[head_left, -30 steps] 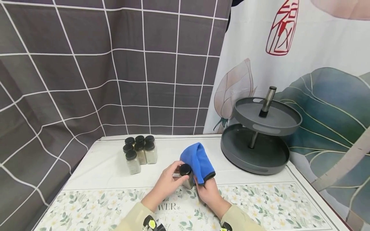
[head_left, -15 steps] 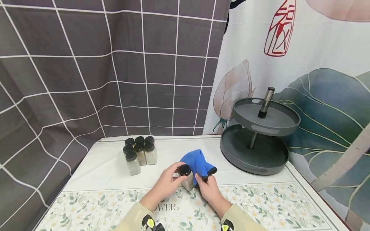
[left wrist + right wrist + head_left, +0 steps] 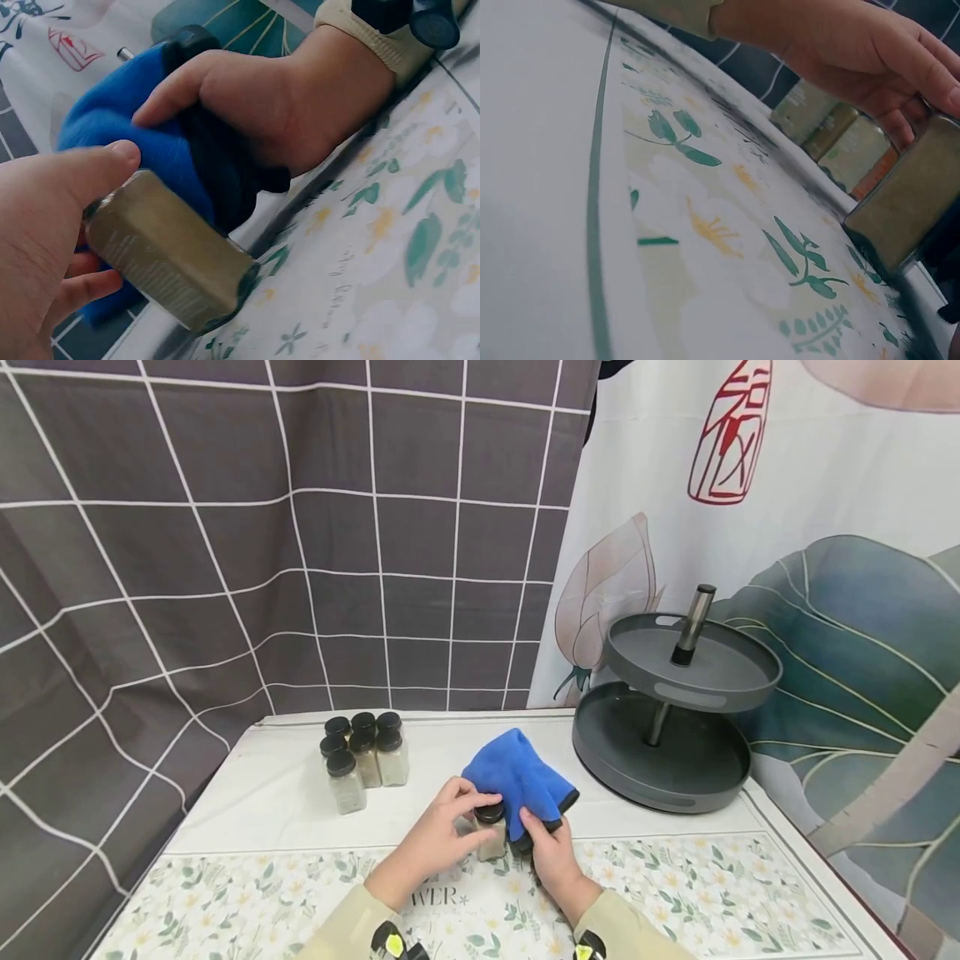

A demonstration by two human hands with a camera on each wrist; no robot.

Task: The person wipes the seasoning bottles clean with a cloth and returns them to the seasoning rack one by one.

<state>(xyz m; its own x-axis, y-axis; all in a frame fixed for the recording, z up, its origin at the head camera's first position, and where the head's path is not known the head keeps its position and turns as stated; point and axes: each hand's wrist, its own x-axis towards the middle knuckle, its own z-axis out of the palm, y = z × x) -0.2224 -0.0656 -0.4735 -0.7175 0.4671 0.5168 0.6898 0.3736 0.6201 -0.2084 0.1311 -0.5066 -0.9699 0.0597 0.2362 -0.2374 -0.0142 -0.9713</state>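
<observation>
The left hand (image 3: 437,837) grips a small square glass jar (image 3: 491,843) with a black lid, its fingers at the lid and its thumb on the side. In the left wrist view the jar (image 3: 169,251) shows its labelled side, with the left hand (image 3: 52,232) around its top. Just to the right, the right hand (image 3: 553,858) pinches a blue cloth (image 3: 517,777) with black edging, which lies against the jar. The right wrist view shows the jar (image 3: 911,199) and the left hand (image 3: 862,56); the right hand is almost wholly out of that frame.
Several black-lidded jars (image 3: 347,791) stand grouped on the table's left. A grey two-tier round tray (image 3: 660,793) with a metal post stands at the right. A floral mat (image 3: 262,893) covers the table's front, and curtains hang behind.
The left fingers have shifted across the jar's lid, and the jar's lean has changed. The cloth, bunched lower half a second ago, is spread higher and wider, with the right hand slightly farther right.
</observation>
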